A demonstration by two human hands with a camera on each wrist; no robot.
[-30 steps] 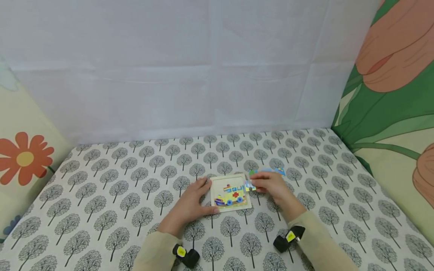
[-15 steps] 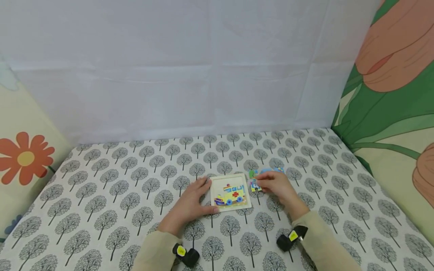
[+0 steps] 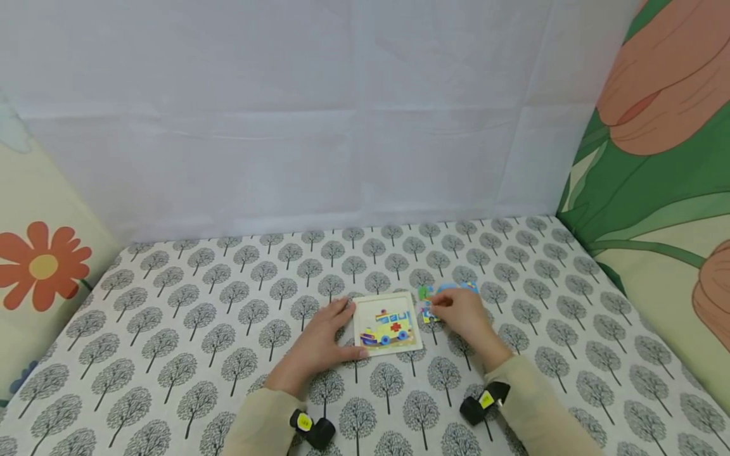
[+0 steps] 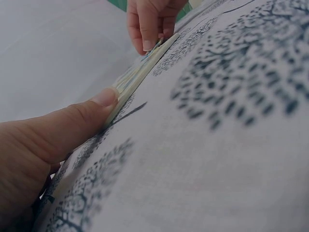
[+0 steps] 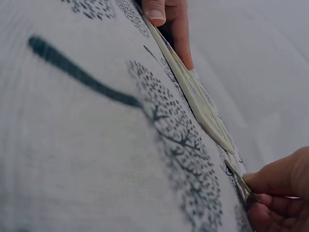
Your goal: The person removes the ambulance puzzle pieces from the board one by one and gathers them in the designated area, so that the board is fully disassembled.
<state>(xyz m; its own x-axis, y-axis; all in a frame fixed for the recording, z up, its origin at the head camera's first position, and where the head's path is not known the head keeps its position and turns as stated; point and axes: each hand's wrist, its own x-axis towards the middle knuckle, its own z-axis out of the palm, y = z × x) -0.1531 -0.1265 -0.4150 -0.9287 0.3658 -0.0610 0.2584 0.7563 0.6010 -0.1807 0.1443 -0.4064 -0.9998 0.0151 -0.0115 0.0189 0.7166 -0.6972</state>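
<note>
A pale square puzzle tray lies on the table, with a yellow ambulance picture in its lower right part. Along its left side rests my left hand, thumb and fingers spread to the two left corners; in the left wrist view the straight thumb presses on the tray's edge. Just right of the tray, my right hand pinches a small colourful puzzle piece. The right wrist view shows this thin piece tilted near the tray's corner, its far end hidden by the fingers.
Behind the right hand lie more blue puzzle pieces and a green one, partly covered. A tree-print cloth covers the table. A white sheet hangs at the back, with flower-print panels at the sides.
My right hand has drawn the puzzle piece a little to the right, off the tray's right edge, and its fingers have since shifted on it. The left hand and the tray have stayed put.
</note>
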